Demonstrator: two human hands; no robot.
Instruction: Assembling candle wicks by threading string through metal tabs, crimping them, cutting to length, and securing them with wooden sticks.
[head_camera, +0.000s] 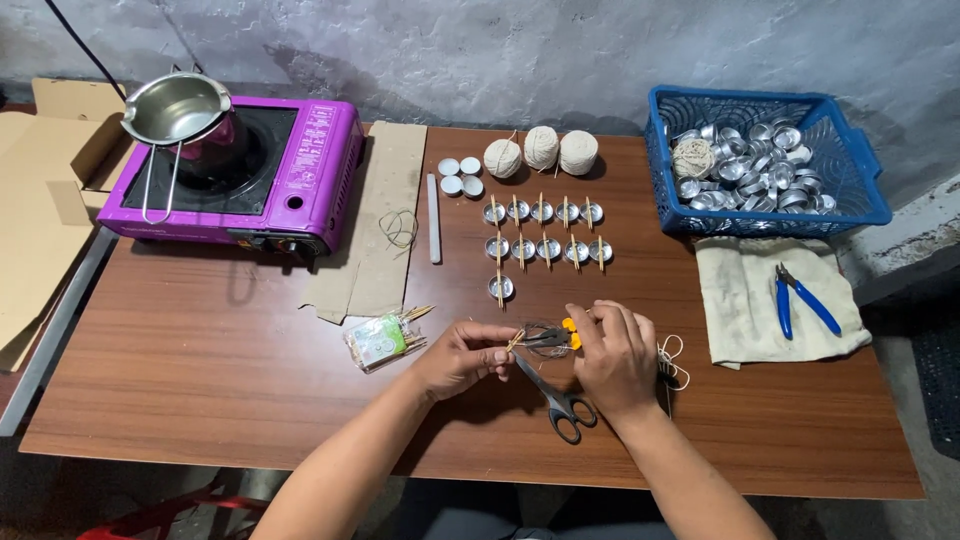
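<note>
My left hand (462, 357) pinches a thin wooden stick (514, 342) at the near middle of the brown table (200, 380). My right hand (615, 357) holds a small metal cup (546, 338) with an orange-handled tool (570, 333) against it. Black scissors (555, 395) lie open on the table just under both hands. A loose piece of white string (672, 358) trails to the right of my right hand. Rows of small metal cups with sticks across them (545, 232) stand farther back.
A purple portable stove (240, 170) with a steel pot (178, 110) sits back left. Three string balls (541, 150), a blue basket (860, 190) of metal cups, blue pliers (800, 298) on a cloth, a stick packet (382, 342) and cardboard (375, 230) lie around.
</note>
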